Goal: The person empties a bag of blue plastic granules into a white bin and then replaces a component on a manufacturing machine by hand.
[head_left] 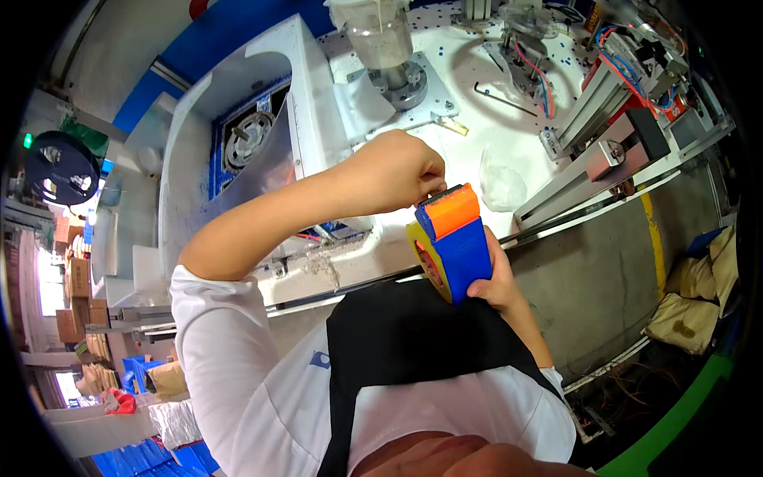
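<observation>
A blue and orange tape dispenser [461,246] with a yellow-sided roll of tape is tilted in front of my chest. My right hand [499,278] is wrapped round its lower right side, the thumb lying over the blue body. At its upper end, beside the dark cutting edge, my left hand [397,173] is bent at the wrist with its fingers curled in. Its fingertips are close together by the dispenser's edge; what they pinch, if anything, is too small to make out. A clear plastic bag [501,181] lies on the white worktop just beyond the dispenser.
A white machine housing [306,119] stands at the left of the worktop. Behind my left hand is a clear container [380,36] on a metal base. A hex key [505,99] lies further right, near an aluminium frame [588,103] with cables. Small blue pellets are scattered at the back.
</observation>
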`<control>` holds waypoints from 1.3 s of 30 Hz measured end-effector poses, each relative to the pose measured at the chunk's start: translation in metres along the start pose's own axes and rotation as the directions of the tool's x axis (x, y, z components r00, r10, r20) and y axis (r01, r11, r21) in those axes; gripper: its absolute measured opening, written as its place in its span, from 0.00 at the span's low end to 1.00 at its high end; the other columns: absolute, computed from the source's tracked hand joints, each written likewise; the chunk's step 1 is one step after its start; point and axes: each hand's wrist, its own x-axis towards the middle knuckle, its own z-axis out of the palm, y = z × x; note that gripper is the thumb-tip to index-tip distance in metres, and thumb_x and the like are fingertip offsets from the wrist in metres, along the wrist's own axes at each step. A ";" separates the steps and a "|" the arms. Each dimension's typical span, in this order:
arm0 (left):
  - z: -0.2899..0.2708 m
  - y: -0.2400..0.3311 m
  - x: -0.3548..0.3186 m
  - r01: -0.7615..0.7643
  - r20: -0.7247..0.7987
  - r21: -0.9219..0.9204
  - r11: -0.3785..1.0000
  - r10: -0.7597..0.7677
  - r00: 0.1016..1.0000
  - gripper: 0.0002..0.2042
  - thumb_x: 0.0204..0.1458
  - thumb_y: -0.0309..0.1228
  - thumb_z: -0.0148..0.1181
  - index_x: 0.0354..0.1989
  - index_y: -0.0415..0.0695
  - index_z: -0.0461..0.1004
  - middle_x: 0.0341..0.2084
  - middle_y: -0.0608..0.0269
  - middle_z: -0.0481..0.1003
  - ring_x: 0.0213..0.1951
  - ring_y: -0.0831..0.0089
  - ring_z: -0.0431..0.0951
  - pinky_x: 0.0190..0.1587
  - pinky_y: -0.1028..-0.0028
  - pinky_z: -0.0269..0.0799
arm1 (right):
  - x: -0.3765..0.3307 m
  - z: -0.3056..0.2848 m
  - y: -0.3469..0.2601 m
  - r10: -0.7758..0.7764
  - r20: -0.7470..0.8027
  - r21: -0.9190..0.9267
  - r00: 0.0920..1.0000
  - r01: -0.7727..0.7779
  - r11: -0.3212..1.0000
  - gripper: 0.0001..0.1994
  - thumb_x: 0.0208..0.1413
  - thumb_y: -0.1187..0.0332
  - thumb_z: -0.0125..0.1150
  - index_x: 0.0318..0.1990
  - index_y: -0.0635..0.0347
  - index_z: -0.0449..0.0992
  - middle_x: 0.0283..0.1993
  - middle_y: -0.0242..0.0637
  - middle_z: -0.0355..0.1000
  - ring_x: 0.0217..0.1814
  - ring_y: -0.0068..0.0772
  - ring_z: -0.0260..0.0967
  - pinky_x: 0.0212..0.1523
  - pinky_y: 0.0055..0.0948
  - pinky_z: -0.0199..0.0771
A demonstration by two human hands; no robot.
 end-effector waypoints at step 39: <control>-0.153 0.038 -0.040 -0.047 -0.576 -0.367 0.929 -0.187 0.796 0.11 0.52 0.31 0.53 0.26 0.36 0.75 0.15 0.64 0.73 0.17 0.81 0.71 0.21 0.83 0.67 | 0.169 0.026 -0.057 -0.898 0.340 -0.696 0.280 0.717 -0.040 0.62 0.32 0.75 0.72 0.64 0.39 0.24 0.69 0.43 0.25 0.63 0.53 0.49 0.47 0.43 0.72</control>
